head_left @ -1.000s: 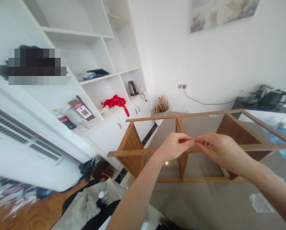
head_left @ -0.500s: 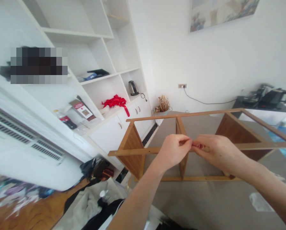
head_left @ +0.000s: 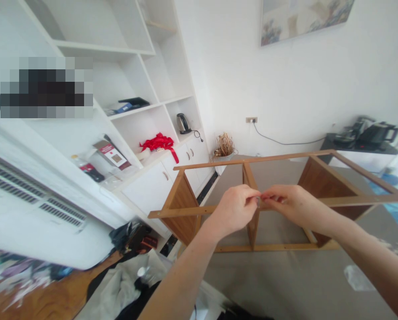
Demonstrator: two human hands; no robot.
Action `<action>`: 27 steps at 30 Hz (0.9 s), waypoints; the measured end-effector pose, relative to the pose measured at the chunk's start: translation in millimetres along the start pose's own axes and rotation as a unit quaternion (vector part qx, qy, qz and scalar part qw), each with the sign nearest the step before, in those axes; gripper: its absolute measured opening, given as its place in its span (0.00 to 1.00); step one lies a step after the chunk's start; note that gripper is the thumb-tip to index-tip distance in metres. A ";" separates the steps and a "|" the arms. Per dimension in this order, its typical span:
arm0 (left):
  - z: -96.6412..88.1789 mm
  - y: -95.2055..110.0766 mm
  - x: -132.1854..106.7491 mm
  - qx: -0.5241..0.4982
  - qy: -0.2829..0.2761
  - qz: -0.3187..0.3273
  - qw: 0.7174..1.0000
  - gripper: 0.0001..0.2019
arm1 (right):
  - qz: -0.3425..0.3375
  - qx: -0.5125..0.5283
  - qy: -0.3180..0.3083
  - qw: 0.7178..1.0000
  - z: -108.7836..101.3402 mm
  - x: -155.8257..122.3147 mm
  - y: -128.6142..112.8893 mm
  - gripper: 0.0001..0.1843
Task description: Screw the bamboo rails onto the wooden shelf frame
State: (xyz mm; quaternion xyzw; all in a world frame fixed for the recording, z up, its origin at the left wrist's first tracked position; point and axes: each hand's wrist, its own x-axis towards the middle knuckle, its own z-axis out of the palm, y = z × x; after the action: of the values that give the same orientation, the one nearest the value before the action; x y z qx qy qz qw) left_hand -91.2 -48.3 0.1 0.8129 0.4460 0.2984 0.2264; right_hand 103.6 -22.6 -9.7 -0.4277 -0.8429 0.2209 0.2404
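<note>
A brown wooden shelf frame (head_left: pixel 182 212) lies on its side on the grey tabletop (head_left: pixel 268 284). Over its near upper rail, my left hand (head_left: pixel 235 211) pinches thumb and forefinger together at the middle cross panel. My right hand (head_left: pixel 287 204) is closed in a pinch just beside it, the fingertips of both hands meeting. Something small and shiny seems to sit between them, too small to name. The rail passes just below and behind my fingers.
A clear plastic bag (head_left: pixel 359 278) lies on the table at the right. White shelving (head_left: pixel 125 49) with a kettle (head_left: pixel 183 123) and red ribbon (head_left: pixel 159 142) stands at the left. A dark tea tray (head_left: pixel 352 142) is at the far right. Clothes (head_left: pixel 115 284) lie in front at the left.
Both hands have shifted slightly left along the rail, fingertips still together. The right fingers have turned a little, and a small shiny bit now shows at the left fingertips.
</note>
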 end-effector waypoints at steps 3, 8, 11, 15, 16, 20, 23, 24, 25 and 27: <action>-4.3 -10.6 3.3 -0.031 -0.004 0.009 0.999 0.16 | 0.003 0.044 -0.003 0.999 3.1 4.1 0.0 0.13; -6.3 -17.8 9.0 -0.083 -0.001 -0.023 0.996 0.13 | 0.018 0.107 -0.012 0.994 9.0 5.4 6.7 0.14; 0.0 -19.3 12.2 -0.140 0.007 -0.052 0.989 0.09 | 0.035 0.140 -0.011 0.989 12.6 4.5 10.5 0.14; 10.3 -21.1 15.1 -0.214 0.015 -0.088 0.973 0.11 | 0.035 0.175 -0.003 0.984 18.1 4.4 12.8 0.13; 12.5 -20.8 15.0 -0.217 0.023 -0.091 0.972 0.10 | 0.034 0.180 0.000 0.983 19.7 4.5 13.0 0.13; 22.6 -15.5 8.5 -0.127 0.092 -0.063 0.986 0.06 | 0.043 0.189 0.016 0.981 26.6 4.8 13.9 0.12; 33.1 -10.5 -0.1 -0.032 0.153 -0.036 0.987 0.09 | 0.045 0.198 0.018 0.979 30.1 3.9 14.1 0.13; 35.7 -9.3 -2.6 -0.001 0.169 -0.034 0.985 0.10 | 0.045 0.198 0.019 0.979 30.7 3.6 14.2 0.13; 37.1 -8.4 -4.6 0.030 0.177 -0.033 0.983 0.10 | 0.044 0.193 0.022 0.980 31.0 3.3 14.2 0.13; 35.7 -8.0 -6.5 0.078 0.166 -0.032 0.983 0.12 | 0.042 0.181 0.030 0.982 31.6 2.8 14.6 0.12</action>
State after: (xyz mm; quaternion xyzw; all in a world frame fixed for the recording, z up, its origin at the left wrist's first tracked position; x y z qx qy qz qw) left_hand -74.2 -53.5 -32.5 0.7527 0.5248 0.3861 0.0947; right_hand 92.4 -17.7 -42.3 -0.4186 -0.7627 0.3665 0.3298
